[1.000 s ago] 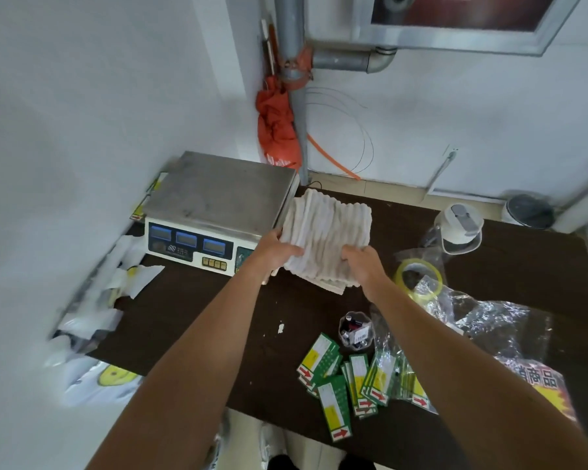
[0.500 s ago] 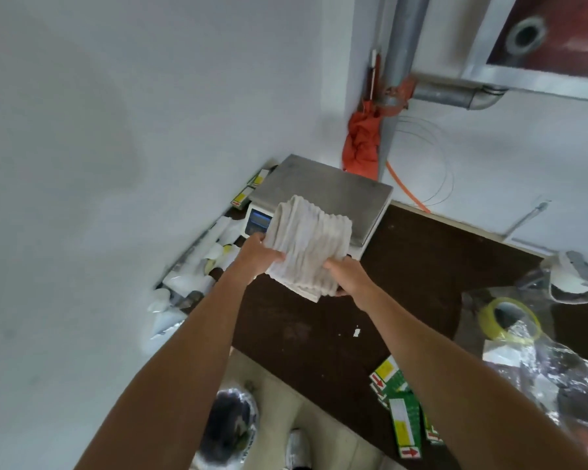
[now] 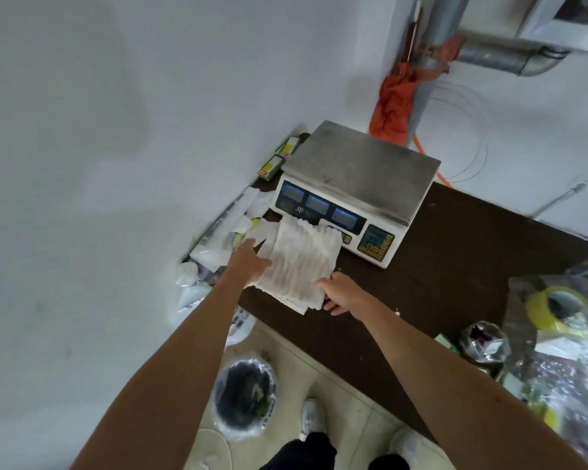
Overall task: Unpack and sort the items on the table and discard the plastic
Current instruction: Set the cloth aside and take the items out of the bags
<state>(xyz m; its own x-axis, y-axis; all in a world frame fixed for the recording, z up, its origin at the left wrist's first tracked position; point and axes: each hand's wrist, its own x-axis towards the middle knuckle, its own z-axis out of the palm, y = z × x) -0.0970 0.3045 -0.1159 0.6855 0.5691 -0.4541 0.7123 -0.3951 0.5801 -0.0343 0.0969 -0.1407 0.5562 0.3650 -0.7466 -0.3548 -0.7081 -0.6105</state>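
White ribbed stack [image 3: 299,266] before scale [image 3: 353,184]

Those cloths [image 3: 299,262] you're on look white, ribbed and rough-woven, fully matt. The scale [image 3: 364,164] has a dull, scuffed metal top over a smooth plastic body. The table [image 3: 455,252] is dark matt wood, and the bags [image 3: 564,368] are clear, crinkled, glossy plastic.
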